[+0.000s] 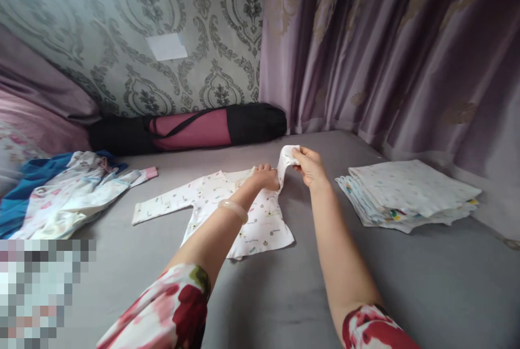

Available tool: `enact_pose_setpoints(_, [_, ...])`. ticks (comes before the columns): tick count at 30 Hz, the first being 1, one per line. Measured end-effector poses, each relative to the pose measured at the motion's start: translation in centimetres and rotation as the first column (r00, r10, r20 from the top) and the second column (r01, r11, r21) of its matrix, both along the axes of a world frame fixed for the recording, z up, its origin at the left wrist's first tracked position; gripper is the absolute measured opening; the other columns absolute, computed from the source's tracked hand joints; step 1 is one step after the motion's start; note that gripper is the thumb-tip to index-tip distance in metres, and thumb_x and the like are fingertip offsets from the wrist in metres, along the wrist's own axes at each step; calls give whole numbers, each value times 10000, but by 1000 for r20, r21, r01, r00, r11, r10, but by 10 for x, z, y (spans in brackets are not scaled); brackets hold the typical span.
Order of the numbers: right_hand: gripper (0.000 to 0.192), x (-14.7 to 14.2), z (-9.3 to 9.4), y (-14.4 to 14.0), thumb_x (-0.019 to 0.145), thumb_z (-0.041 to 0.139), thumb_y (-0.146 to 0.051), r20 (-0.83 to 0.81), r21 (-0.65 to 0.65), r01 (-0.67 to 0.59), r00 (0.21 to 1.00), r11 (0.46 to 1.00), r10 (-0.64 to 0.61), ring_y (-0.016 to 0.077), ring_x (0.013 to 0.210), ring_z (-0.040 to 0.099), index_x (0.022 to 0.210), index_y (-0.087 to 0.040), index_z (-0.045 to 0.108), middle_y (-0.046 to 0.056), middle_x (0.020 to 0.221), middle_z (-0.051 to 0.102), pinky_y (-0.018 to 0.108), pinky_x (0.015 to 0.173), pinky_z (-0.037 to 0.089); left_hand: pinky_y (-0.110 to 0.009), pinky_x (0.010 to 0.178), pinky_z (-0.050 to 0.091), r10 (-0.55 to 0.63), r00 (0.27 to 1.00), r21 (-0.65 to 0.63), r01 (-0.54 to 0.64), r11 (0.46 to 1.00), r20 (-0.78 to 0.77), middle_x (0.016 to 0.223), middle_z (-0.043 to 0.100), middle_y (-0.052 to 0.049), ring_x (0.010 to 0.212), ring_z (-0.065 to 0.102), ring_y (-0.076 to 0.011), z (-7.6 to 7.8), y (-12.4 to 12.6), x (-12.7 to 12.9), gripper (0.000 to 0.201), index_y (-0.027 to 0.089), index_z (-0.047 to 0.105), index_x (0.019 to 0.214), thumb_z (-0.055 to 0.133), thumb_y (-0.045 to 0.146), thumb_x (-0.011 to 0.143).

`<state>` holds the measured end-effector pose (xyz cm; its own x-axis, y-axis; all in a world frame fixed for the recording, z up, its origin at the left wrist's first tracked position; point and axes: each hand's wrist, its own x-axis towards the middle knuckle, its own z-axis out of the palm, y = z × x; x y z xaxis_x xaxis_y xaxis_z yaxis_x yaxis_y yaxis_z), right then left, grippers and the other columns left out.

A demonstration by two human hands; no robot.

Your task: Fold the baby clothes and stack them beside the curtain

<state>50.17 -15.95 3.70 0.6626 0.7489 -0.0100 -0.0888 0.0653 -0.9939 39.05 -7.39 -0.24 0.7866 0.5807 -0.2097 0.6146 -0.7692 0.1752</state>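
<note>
A small white long-sleeved baby shirt [255, 224] with a tiny scattered print lies spread on the grey sheet. Its left-side sleeve stretches out flat, while the right-side one is lifted and bent. My right hand [309, 166] pinches the cuff end of that raised sleeve between thumb and fingers. Pressed down on the shirt near the same shoulder is my left hand [266, 177], its fingers lying over the cloth and partly hidden from view. A pale bangle circles my left wrist.
To the right stands a stack of folded white printed clothes [410, 189]. Rumpled clothes [77, 192], some blue, lie at the left. A black and maroon long bag [190, 129] rests along the patterned wall, beside purple curtains [345, 40]. A blurred patch covers the lower left corner.
</note>
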Motion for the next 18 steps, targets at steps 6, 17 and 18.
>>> enact_pose_setpoints(6, [264,-7,2,3,716,598,-375,29,-56,19,999,998,-18,119,556,563,877,-175,660,-2,703,666,190,429,369,-510,1011,362,39,979,-103,-19,995,199,1326,513,-162,1250,438,-369,-3,6,-17,585,204,546,1271,620,322,702])
enact_pose_setpoints(17, [503,-76,-18,25,869,575,-406,228,-67,-480,846,875,482,202,1024,662,1323,-196,531,103,1199,671,310,837,537,-302,736,534,857,261,-883,-36,469,444,1005,639,-139,789,663,-168,-23,11,-148,466,121,535,1048,581,535,837])
enact_pose_setpoints(18, [503,-78,-16,24,878,579,-411,232,-76,-523,819,849,525,201,1111,627,1332,-202,525,108,1259,641,320,911,508,-299,722,537,873,233,-896,-12,444,430,967,640,-132,767,661,-164,-27,10,-153,481,121,527,1035,544,566,853])
